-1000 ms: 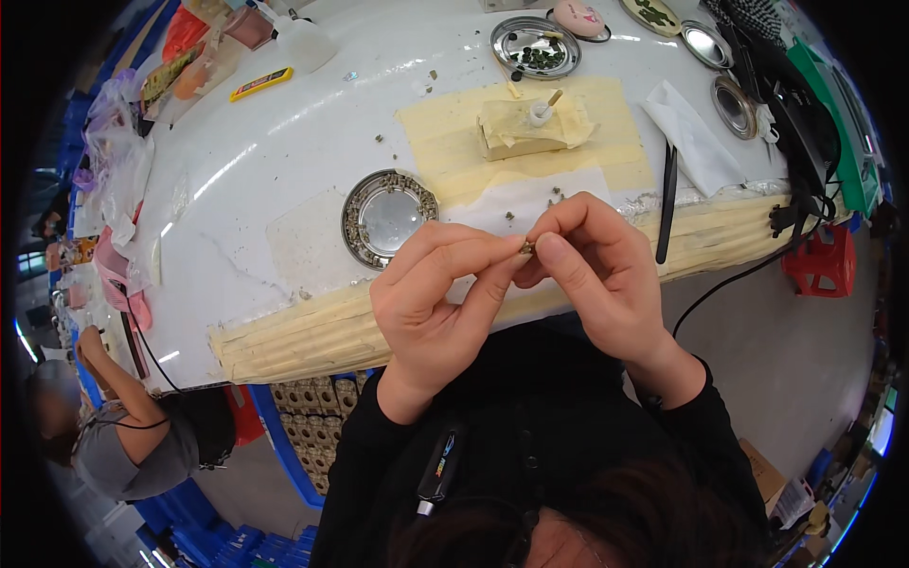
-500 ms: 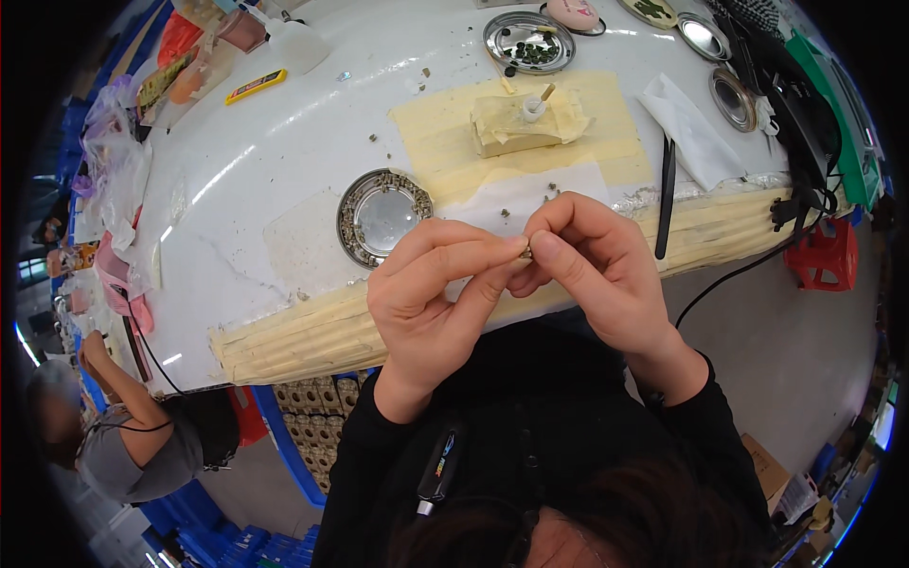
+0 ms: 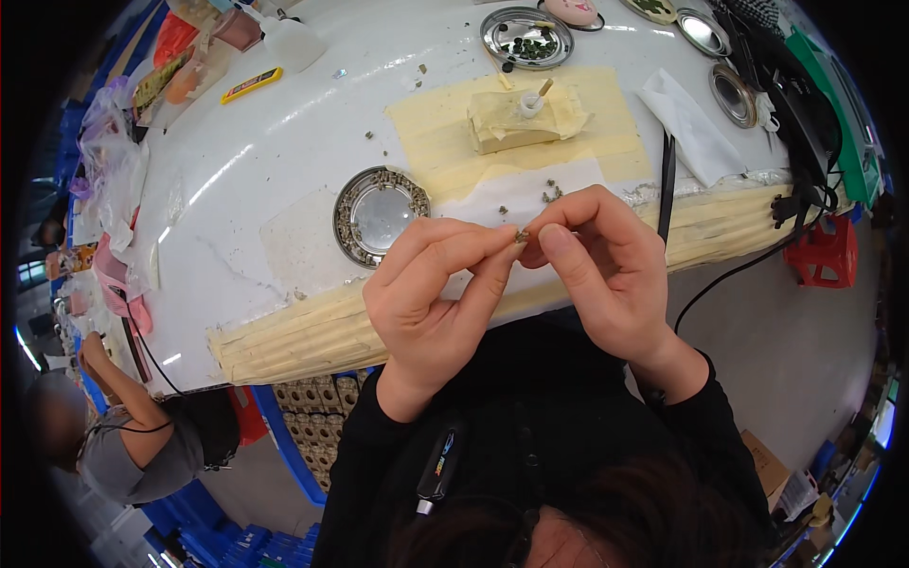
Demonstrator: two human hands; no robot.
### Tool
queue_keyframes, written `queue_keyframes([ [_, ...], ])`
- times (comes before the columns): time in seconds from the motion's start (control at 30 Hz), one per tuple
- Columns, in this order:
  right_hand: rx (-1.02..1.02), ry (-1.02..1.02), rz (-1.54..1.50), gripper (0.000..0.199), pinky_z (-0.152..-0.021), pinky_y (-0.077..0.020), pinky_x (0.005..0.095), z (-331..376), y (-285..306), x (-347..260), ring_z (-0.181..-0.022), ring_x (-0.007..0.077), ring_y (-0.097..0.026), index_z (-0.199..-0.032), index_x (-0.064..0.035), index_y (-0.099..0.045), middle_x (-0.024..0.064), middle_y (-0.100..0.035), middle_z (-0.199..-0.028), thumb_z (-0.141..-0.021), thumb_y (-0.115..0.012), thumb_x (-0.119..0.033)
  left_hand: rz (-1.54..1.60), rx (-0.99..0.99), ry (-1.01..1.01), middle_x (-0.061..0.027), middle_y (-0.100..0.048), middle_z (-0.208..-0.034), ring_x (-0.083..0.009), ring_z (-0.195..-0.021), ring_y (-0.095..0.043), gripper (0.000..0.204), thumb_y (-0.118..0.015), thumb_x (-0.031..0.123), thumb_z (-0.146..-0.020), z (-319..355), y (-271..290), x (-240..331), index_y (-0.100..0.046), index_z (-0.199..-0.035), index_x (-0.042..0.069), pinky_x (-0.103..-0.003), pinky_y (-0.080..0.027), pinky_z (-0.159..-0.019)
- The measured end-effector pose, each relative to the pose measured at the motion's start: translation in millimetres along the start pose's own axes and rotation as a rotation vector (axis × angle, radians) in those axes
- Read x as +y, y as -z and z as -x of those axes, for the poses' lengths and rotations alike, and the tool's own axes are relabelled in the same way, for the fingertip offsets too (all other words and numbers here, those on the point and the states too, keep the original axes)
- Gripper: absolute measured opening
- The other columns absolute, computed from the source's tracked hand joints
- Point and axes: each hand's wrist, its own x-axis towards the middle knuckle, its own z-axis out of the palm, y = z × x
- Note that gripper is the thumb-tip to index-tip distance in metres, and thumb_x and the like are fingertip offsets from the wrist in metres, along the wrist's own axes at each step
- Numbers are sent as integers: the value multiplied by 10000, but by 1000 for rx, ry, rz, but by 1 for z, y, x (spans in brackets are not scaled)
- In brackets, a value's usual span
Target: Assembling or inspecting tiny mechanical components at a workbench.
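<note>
My left hand (image 3: pixel 426 284) pinches a tiny brownish-grey piece (image 3: pixel 522 236) between thumb and fingertips, just above the table's near edge. Against the same piece rest the curled fingers of my right hand (image 3: pixel 606 270), its thumb lifted a little off it. What the piece is exactly is too small to tell. Beyond my hands lies a white sheet (image 3: pixel 483 194) with several similar small pieces (image 3: pixel 552 192) on it. To the left stands a round metal dish (image 3: pixel 383 218) with many more such pieces around its inside edge.
Behind is a tape-covered block (image 3: pixel 511 133) with a small white cup (image 3: pixel 530 104) and stick. A metal plate (image 3: pixel 526 38) of dark green bits stands farther back. At right lie a black tool (image 3: pixel 667 189) and white cloth (image 3: pixel 691 128). Another person (image 3: pixel 133 445) sits at left.
My right thumb has drawn back from the small piece, and the right hand is turned slightly. The piece now shows more between the fingertips. My left hand keeps its pinch.
</note>
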Motion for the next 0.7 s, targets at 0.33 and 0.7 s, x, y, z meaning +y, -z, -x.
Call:
queue_keyframes([
  [0.33,41,239,229,73,-664,-539,249,1,0,4,-729,168,-668,-935,33,-669,104,-666,-841,-868,-656,7,-70,40,-43,-88,-666,-813,-151,-682,-649,225,-758,-96,-723,0,-3,2,-716,-928,-15,-239,-516,-575],
  [0.7,22,373,321,96,-636,-520,264,-5,5,1,-712,187,-645,-915,28,-670,107,-659,-825,-822,-692,22,-118,37,-58,-94,-656,-836,-149,-731,-616,219,-741,-120,-720,2,-5,5,-711,-920,-36,-240,-474,-636],
])
